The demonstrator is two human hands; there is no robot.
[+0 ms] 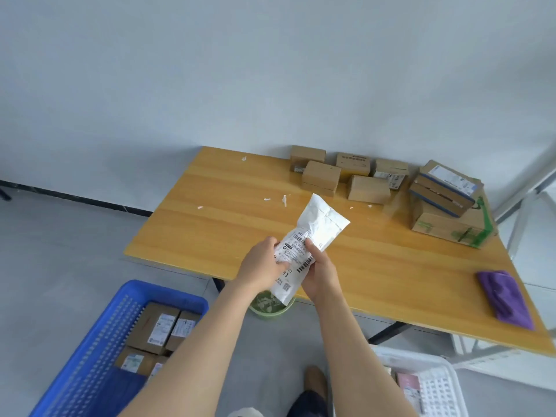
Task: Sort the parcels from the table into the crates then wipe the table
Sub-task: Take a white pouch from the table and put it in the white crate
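A white soft parcel (319,227) with a printed label is held up over the front edge of the wooden table (240,212). My left hand (264,266) grips its left side and my right hand (320,275) grips its right side, thumb on the label. Several small cardboard boxes (322,176) sit at the table's back. A stack of larger boxes (445,203) with green and blue tape stands at the back right. A purple cloth (505,296) lies on the table's right front.
A blue crate (90,356) holding several cardboard boxes stands on the floor at left. A white crate (433,386) with a pink parcel is at lower right. A green bin (270,305) sits under the table edge. Paper scraps (284,200) dot the tabletop.
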